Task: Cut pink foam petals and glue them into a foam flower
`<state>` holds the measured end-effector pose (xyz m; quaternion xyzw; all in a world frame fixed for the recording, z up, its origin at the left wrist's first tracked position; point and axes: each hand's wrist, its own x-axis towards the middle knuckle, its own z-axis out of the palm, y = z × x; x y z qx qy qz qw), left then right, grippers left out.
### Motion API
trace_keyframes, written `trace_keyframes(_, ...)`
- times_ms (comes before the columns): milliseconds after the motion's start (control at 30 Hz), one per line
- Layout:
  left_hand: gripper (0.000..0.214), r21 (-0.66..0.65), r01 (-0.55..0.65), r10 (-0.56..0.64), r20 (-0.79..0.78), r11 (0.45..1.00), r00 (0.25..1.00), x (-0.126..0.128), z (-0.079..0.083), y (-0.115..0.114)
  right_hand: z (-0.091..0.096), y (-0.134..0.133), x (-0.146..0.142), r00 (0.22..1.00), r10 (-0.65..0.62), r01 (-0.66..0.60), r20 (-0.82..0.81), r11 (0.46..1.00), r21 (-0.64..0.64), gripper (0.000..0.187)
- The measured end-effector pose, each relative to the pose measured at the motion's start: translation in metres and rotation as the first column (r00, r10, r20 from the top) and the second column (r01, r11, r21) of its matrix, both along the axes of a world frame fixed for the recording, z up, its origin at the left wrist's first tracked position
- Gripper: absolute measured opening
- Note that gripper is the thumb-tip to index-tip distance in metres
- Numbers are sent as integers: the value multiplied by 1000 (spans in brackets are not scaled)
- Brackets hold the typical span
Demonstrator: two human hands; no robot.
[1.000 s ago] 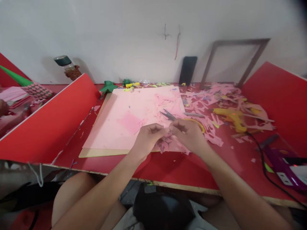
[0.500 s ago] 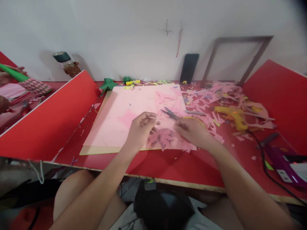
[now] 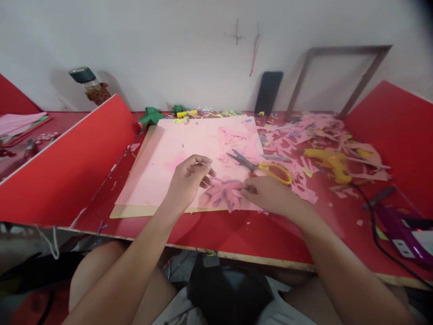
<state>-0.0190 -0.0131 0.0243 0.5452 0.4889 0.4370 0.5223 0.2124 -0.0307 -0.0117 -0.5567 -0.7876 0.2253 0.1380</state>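
A pink cut-paper shape with pointed petals (image 3: 225, 193), like a flower, lies near the front edge of the pink sheet (image 3: 149, 176). My right hand (image 3: 267, 192) is at its right side, fingertips pinched on a petal edge. On the left, my left hand (image 3: 189, 176) hovers by the flower with loosely curled fingers that stand apart; I see nothing held in it. Just beyond my right hand, scissors with yellow handles (image 3: 275, 171) lie on the paper, blades pointing left and partly spread.
Pink paper scraps (image 3: 318, 126) heap at the right around a yellow glue gun (image 3: 329, 163). Its black cord (image 3: 372, 225) runs past a purple device (image 3: 402, 232). A phone (image 3: 269, 92) and a frame (image 3: 350, 49) lean on the wall. Red side panels (image 3: 74, 153) flank the table; a bottle (image 3: 89, 85) stands behind.
The scissors have left my right hand and lie on the paper. That hand has come down to the flower's right edge. My left hand has shifted left. Another person's hand has left the far left.
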Motion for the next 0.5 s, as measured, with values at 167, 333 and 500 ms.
trace_keyframes(167,13,75,77,-66,-140,994,988,4,-6,-2,5,0,-1,953,-33,40,-300,999,15,23)
trace_keyframes(333,24,70,248,-226,-226,966,948,10,-8,-9,20,-4,-7,850,-66,51,-522,998,-43,24)
trace_keyframes(500,25,32,299,-293,-116,954,949,16,-7,-14,25,-5,-10,830,-67,44,-554,998,-54,27)
